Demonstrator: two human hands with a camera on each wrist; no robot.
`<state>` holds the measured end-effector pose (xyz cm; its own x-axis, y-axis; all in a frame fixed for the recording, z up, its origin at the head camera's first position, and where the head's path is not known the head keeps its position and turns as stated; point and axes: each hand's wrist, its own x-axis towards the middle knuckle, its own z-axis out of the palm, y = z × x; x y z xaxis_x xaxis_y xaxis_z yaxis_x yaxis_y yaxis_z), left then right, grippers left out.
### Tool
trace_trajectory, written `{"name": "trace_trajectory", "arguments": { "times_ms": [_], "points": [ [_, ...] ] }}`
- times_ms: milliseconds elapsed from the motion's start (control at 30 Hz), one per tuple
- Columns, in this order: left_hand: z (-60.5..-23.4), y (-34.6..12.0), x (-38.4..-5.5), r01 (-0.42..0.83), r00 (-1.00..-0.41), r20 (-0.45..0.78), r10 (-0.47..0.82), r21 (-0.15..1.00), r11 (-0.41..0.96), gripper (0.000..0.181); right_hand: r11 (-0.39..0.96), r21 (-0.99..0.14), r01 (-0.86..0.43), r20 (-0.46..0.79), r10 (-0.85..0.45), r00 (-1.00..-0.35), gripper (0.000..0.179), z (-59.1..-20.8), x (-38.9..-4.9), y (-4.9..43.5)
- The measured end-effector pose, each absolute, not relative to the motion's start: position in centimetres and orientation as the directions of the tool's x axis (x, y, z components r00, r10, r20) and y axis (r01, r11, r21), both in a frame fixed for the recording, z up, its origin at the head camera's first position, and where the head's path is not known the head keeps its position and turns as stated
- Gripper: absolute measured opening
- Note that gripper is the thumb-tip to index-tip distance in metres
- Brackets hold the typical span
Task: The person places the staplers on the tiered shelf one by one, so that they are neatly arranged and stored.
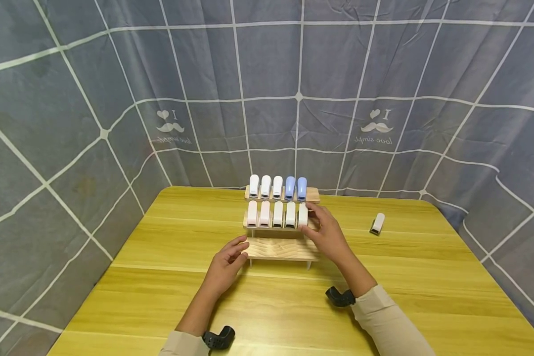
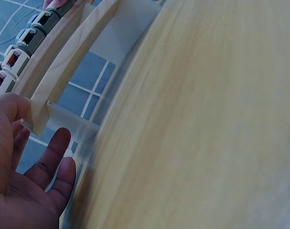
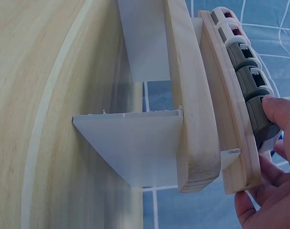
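Observation:
On the middle tier of a wooden three-tier stand (image 1: 276, 248), the right hand (image 1: 327, 235) pinches the rightmost white stapler (image 1: 303, 213), its thumb at the front. In the right wrist view this stapler's dark grey base (image 3: 260, 119) sits close over the board's end, with other fingers below and behind it. To its left in the row are two white staplers and two pink staplers (image 1: 264, 213). The left hand (image 1: 224, 264) rests its fingertips against the left end of the lowest board (image 2: 40, 112), the other fingers loose beside it.
White staplers (image 1: 266, 187) and two blue staplers (image 1: 301, 188) stand on the top tier. Off to the right, one pale stapler (image 1: 377, 223) lies on the wooden table (image 1: 427, 277). A grey checked curtain (image 1: 271, 123) hangs behind and along both sides.

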<state>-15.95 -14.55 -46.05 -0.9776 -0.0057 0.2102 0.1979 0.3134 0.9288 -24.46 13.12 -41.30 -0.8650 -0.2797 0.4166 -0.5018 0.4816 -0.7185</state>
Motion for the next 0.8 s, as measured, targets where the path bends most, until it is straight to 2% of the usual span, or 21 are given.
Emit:
{"name": "trace_trajectory", "arguments": {
  "times_ms": [167,333,633,800],
  "points": [
    [-44.0,-14.2,-14.9,0.197,-0.979,0.204,0.013,0.928,0.317,0.030,0.476,-0.717,-0.510,0.423,-0.284,-0.860,0.065,-41.5,-24.5,13.2],
    [-43.4,-14.1,-14.6,0.199,-0.979,0.204,0.017,0.928,0.316,0.030,0.464,-0.723,-0.513,0.425,-0.288,-0.858,0.066,-41.5,-24.5,13.4],
    [-44.1,-14.0,-14.9,0.199,-0.978,0.210,-0.004,0.930,0.308,0.030,0.466,-0.719,-0.515,0.419,-0.301,-0.857,0.065,-41.4,-24.7,14.6],
    [-46.6,-14.7,-16.2,0.207,-0.976,0.218,-0.002,0.933,0.295,0.031,0.490,-0.710,-0.506,0.411,-0.294,-0.863,0.065,-41.3,-24.9,15.8]
  ]
}}
